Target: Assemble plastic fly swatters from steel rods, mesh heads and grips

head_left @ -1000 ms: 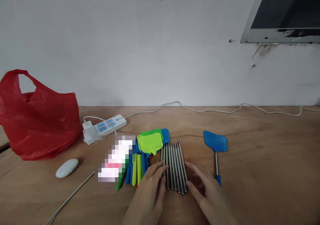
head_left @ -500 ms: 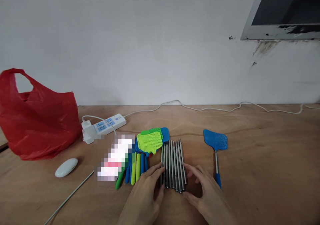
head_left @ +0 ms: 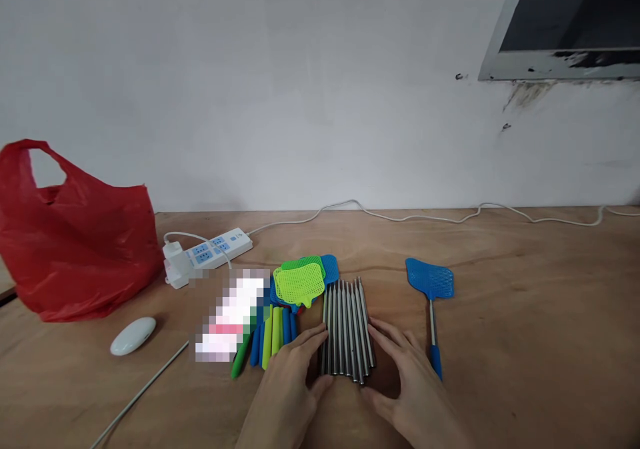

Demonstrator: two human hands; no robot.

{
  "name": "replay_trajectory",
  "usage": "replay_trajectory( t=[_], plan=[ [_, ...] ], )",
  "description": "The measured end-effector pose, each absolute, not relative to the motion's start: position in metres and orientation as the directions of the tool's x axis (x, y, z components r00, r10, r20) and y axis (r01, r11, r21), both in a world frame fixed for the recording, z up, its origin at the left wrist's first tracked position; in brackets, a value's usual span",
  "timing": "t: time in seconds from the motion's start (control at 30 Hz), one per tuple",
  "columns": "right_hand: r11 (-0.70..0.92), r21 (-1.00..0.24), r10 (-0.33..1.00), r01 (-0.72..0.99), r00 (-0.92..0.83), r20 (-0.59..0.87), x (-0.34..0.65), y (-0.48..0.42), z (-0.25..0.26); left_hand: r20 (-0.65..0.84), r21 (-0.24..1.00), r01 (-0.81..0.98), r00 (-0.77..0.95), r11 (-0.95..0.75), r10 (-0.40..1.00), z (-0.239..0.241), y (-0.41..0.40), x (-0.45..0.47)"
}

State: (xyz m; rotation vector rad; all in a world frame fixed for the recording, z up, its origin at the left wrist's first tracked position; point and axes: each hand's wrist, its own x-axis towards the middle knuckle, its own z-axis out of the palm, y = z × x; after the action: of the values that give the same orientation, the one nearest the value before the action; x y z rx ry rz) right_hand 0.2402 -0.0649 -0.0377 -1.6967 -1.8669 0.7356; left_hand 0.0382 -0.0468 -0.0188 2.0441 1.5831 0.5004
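Thumbs: since a second ago, those of the left hand (head_left: pixel 293 377) and the right hand (head_left: pixel 413 384) had drawn back toward the near ends of the metal rods (head_left: pixel 347 336).
Left fingers: I saw them loosely curved, spread away from the thumb, tips at the rods' left side; whether they pressed, I could not tell.
Right fingers: likewise curved and spread from their thumb, tips at the rods' right side, pressure again unreadable from my end.
Rods: lay flat on the wooden tabletop (head_left: pixel 540 329), side by side between the two hands, narrow tips toward the wall (head_left: pixel 300 102), near ends uneven.
Room to the right: a lane between the rods and the blue flyswatter (head_left: pixel 431 279), its near part filled by the right hand; past the flyswatter, wood ran on to the edge of my view.
Room to the left: tight, with blue and yellow-green grips (head_left: pixel 276 337) just beside the left hand and a green grip (head_left: pixel 242 357) farther out.
Far edge: the tabletop met the wall there, with a white cord (head_left: pixel 395 220) trailing near it.
Swatter heads (head_left: pixel 300 284): lime over green and blue, overlapping near the rods' far ends.
Red bag (head_left: pixel 83 249): stood at the far left, handle loop up; its contents were hidden from me.
Power strip (head_left: pixel 236 243): lay angled beside the bag and held a white adapter (head_left: pixel 177 260) at its near end.
White oval (head_left: pixel 133 336): lay near the bag; a pixelated patch (head_left: pixel 233 316) hid something beside the grips.
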Motion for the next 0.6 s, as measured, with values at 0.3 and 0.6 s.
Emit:
replay_trajectory(
  t=[0.3,0.6],
  plan=[
    [-0.017,-0.732,0.999,0.681,-0.018,-0.04,0.241,-0.061,-0.037,0.001,0.587,0.786,0.239,-0.194,0.971,-0.017,-0.043,0.042],
    [0.013,-0.741,1.0,0.672,-0.008,0.01,0.241,-0.063,-0.042,0.033,0.608,0.758,0.273,-0.236,0.962,-0.031,-0.043,0.035]
  ],
)
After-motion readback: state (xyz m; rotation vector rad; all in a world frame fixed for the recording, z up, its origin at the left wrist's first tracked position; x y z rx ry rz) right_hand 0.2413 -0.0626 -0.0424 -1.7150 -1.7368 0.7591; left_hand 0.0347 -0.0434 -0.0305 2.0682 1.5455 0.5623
